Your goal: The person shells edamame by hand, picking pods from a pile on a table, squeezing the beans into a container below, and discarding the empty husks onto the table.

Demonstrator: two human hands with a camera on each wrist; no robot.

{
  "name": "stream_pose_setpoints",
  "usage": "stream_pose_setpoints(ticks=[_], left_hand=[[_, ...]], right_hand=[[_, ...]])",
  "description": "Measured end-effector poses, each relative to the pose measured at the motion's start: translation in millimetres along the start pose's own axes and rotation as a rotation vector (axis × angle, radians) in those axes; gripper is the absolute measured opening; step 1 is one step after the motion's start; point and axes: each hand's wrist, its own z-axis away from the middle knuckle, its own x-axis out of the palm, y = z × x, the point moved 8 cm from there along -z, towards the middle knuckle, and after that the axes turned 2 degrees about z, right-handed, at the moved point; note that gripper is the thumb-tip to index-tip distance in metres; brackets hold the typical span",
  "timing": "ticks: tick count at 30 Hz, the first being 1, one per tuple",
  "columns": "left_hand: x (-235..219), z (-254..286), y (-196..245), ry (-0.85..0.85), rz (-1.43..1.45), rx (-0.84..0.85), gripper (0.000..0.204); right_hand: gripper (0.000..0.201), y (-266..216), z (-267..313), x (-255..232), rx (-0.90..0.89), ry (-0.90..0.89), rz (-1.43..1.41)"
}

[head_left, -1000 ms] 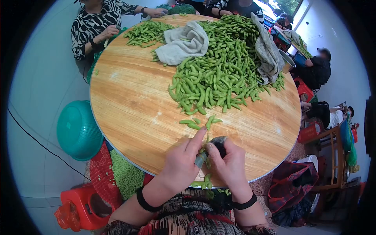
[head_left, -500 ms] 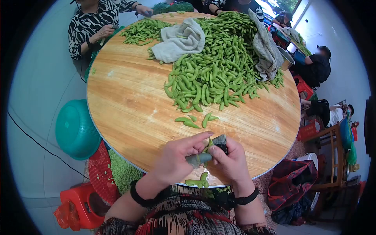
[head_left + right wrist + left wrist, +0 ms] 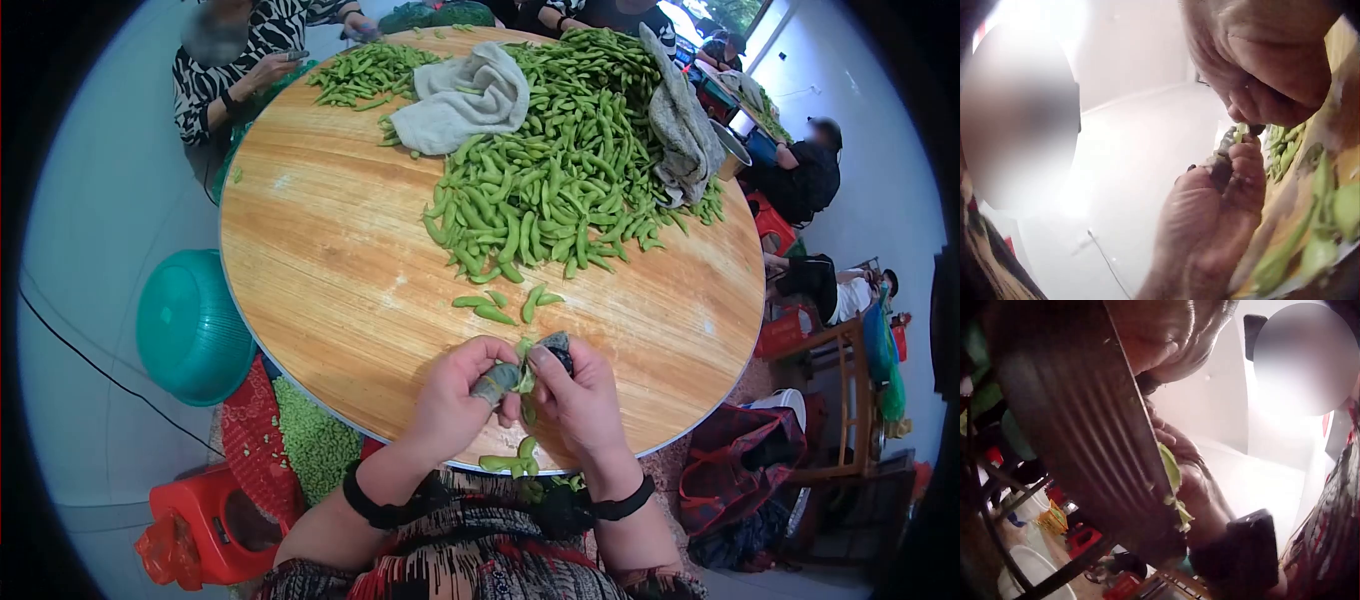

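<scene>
Close to the table's near edge, both hands meet around a green soybean pod. My left hand, its thumb wrapped in a grey-green cover, pinches the pod from the left. On the other side my right hand pinches it between thumb and forefinger; a dark cover is on that hand's finger. Part of the pod is hidden by the fingers. In the right wrist view the left hand shows below the right hand. Several pods lie at the table edge beneath the hands.
A large heap of soybean pods covers the back of the round wooden table, with a pale cloth and a grey cloth on it. Few pods lie ahead. Shelled beans sit below left. People sit around.
The left forefinger, stretched out before, has curled in, and the covered left thumb has come up against the pod. The pod looks more opened out between the hands.
</scene>
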Motion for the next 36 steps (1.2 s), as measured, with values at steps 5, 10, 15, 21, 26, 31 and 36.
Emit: stream_pose_setpoints(ticks=[5,10,15,21,26,31,36], left_hand=[[-24.9,10.1,26.0,0.088,-0.223,-0.059,0.017],[-46.6,15.4,21.5,0.217,0.176,-0.050,0.010],[-35.8,8.4,17.5,0.187,-0.046,0.004,0.025],[-3.2,11.3,51.1,0.211,-0.902,0.384,0.031],[-22.6,6.5,27.8,0.211,-0.244,0.322,0.016],[-17.9,9.5,7.0,0.152,0.240,0.076,0.037],[-10.2,9.6,10.2,0.113,0.074,0.205,0.019]], right_hand=[[0.018,-18.9,18.0,23.3,-0.118,-0.619,0.506],[0.022,-47.2,-28.9,38.5,-0.431,-0.287,1.156],[0.026,-40.1,-49.0,43.6,-0.504,-0.115,1.464],[0.025,-13.9,-31.7,21.0,0.040,-0.424,0.543],[0.023,-23.6,1.1,14.1,0.044,-0.293,0.186],[0.025,-3.5,22.9,20.3,0.133,-0.413,0.075],[0.022,6.6,22.0,19.0,0.113,-0.404,0.054]])
